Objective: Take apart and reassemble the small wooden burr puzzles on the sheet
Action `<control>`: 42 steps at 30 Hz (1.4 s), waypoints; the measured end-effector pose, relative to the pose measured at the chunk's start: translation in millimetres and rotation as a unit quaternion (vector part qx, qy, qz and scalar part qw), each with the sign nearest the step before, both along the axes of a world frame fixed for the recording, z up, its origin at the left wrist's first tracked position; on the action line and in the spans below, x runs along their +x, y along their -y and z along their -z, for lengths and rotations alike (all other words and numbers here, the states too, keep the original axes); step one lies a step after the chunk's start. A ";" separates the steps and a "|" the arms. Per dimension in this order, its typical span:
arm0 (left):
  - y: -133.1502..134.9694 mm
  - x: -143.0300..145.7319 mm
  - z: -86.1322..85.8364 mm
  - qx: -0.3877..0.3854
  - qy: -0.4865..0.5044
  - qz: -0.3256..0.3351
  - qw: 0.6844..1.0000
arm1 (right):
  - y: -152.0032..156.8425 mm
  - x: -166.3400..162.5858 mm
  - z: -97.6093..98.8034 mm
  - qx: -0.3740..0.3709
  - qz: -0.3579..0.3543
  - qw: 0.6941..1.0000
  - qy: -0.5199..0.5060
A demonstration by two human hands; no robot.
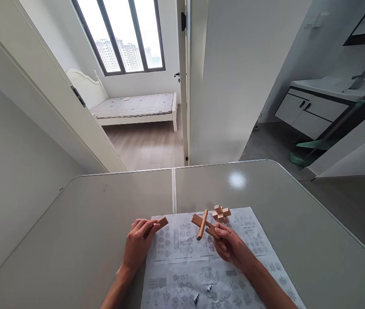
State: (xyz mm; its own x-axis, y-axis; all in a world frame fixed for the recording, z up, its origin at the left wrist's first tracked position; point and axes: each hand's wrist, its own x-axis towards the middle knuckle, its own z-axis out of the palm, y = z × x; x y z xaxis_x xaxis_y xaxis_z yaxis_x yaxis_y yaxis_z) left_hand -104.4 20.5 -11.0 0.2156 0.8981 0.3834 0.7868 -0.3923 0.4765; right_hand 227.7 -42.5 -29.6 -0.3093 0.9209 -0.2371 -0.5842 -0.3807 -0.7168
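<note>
My left hand (139, 240) is closed around a small wooden puzzle piece (162, 222), whose squared end sticks out past the fingertips to the right. In my right hand (229, 244) is a notched wooden puzzle bar (197, 219), pinched at its right end and tilted up to the left. A round wooden rod (202, 225) lies crosswise over that bar. Just beyond my right hand, an interlocked wooden burr puzzle (221, 213) rests on the printed instruction sheet (185, 268). Both hands are over or beside the sheet, and the two held pieces are apart.
The sheet lies on a grey table (82, 240) with a pale seam and rounded far corners. Past the table are a doorway with a bed (137, 105), a white wall (230, 77), and a washbasin cabinet (314, 107) at right.
</note>
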 end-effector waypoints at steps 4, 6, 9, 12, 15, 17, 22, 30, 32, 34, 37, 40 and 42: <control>-0.6 1.4 -3.1 0.009 -0.010 -0.029 0.999 | 0.1 0.2 0.7 -0.006 0.001 1.000 0.001; -1.4 1.8 -5.2 0.008 -0.013 -0.040 0.999 | 0.2 0.4 1.5 -0.002 -0.002 1.000 0.000; -2.8 1.3 -7.0 0.012 -0.008 -0.045 0.999 | 0.2 0.4 2.7 0.010 -0.010 1.000 0.002; -1.4 4.1 -8.3 0.021 0.013 -0.053 0.998 | 0.3 -0.2 2.8 0.017 -0.016 1.000 0.007; 6.0 15.7 -12.6 -0.006 0.060 -0.007 0.998 | 0.8 -0.7 2.5 0.024 -0.028 0.999 0.010; 13.2 28.8 -18.7 -0.059 0.086 0.055 0.993 | 1.4 -0.3 2.9 0.031 -0.039 0.999 0.020; 25.4 68.5 -39.8 -0.197 0.083 0.207 0.955 | 2.0 2.5 5.9 0.066 -0.079 0.994 0.046; 19.5 100.9 -59.0 -0.252 0.105 0.292 0.917 | 1.3 5.4 4.5 0.084 -0.095 0.991 0.040; 18.6 101.6 -60.1 -0.253 0.103 0.297 0.915 | 1.2 5.8 3.8 0.089 -0.103 0.990 0.043; 18.8 100.8 -58.9 -0.251 0.101 0.299 0.915 | 1.3 6.0 3.6 0.094 -0.111 0.988 0.048; 20.4 98.6 -54.9 -0.242 0.100 0.294 0.919 | 2.2 5.8 4.0 0.097 -0.116 0.987 0.056; 22.2 97.0 -52.5 -0.238 0.095 0.294 0.921 | 3.2 5.6 5.3 0.091 -0.115 0.988 0.053; 23.3 96.5 -52.5 -0.239 0.091 0.296 0.920 | 3.9 5.9 6.7 0.083 -0.116 0.988 0.053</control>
State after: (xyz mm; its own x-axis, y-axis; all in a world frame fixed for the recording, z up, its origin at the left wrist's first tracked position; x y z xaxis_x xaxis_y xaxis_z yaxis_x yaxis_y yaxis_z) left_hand -7.9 -2.8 41.5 0.6929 0.7190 0.0541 0.3917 -0.4384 0.8090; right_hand 233.5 -46.4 -36.3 -0.4982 0.8572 -0.1303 -0.4141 -0.3672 -0.8329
